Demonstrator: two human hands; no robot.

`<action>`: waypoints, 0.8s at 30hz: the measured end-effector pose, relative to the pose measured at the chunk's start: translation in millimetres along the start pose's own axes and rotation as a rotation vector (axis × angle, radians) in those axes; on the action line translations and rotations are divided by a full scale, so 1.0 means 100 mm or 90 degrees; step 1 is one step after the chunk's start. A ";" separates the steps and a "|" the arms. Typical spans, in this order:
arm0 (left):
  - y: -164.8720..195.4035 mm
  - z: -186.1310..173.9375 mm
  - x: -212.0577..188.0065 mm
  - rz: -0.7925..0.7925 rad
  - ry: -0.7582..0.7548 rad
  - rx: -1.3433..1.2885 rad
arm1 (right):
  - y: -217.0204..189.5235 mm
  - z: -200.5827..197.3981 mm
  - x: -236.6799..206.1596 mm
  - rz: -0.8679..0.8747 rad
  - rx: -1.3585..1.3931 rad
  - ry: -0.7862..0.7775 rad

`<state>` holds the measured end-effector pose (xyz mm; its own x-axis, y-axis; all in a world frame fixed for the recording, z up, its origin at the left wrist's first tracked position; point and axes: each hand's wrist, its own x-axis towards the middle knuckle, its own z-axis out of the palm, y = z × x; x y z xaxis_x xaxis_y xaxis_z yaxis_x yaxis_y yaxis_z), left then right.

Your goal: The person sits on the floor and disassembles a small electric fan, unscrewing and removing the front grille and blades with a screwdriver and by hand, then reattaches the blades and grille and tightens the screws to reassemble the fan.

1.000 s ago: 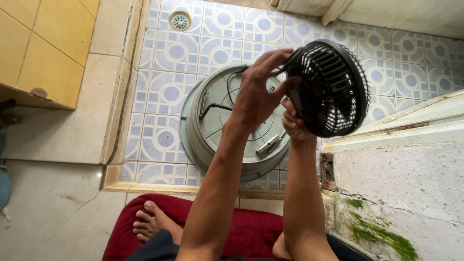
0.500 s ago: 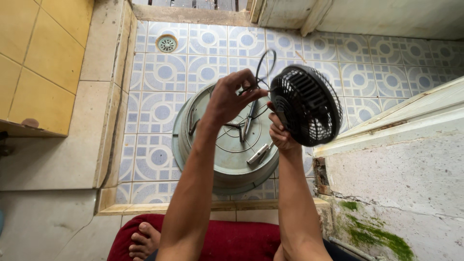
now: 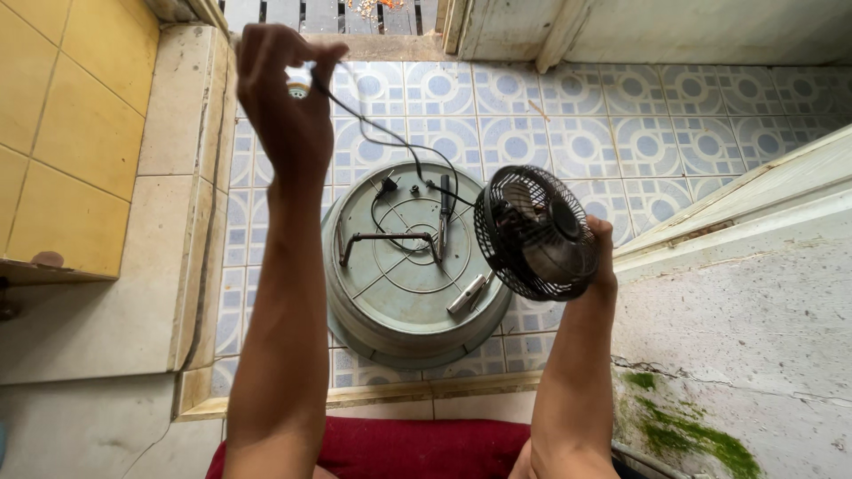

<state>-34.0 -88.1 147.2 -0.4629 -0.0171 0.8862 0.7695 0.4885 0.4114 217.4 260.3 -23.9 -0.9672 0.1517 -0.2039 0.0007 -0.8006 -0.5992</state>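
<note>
Head view, left hand (image 3: pixel 282 98) raised gripping cord (image 3: pixel 390 142), right hand (image 3: pixel 602 257) holding fan (image 3: pixel 535 232)

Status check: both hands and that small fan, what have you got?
Left hand raised, gripping the black cord. Right hand holds the small black fan over the upturned grey basin. Screwdriver and loose tools on the basin.

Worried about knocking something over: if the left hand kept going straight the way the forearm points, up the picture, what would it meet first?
Probably the wooden threshold, beyond the left hand gripping the black cord; depth is unclear.
</note>
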 end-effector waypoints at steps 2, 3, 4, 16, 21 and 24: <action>0.12 0.05 -0.20 0.013 -0.024 0.056 | -0.09 -0.13 0.13 -0.032 -0.109 -0.019; 0.16 0.06 -0.29 -0.142 -0.182 0.060 | -0.08 -0.18 0.15 -0.049 -0.116 0.001; 0.18 0.05 -0.38 -0.298 -0.342 0.063 | -0.04 -0.21 0.16 -0.061 -0.124 0.021; 1.00 0.00 -1.50 -0.549 -0.174 -0.536 | 1.09 0.62 0.19 0.003 0.072 -0.098; 1.12 -0.08 -1.47 -0.593 -0.220 -0.522 | 1.58 1.07 0.19 -0.040 0.031 -0.073; 0.84 -0.17 -1.18 -0.655 -0.240 -0.554 | 1.53 1.21 0.15 -0.010 -0.236 -0.098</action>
<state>92.8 -59.9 80.8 -0.9618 0.2675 0.0580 -0.0239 -0.2932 0.9558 171.8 69.9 -24.6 -0.9945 0.0509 -0.0916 0.0507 -0.5314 -0.8456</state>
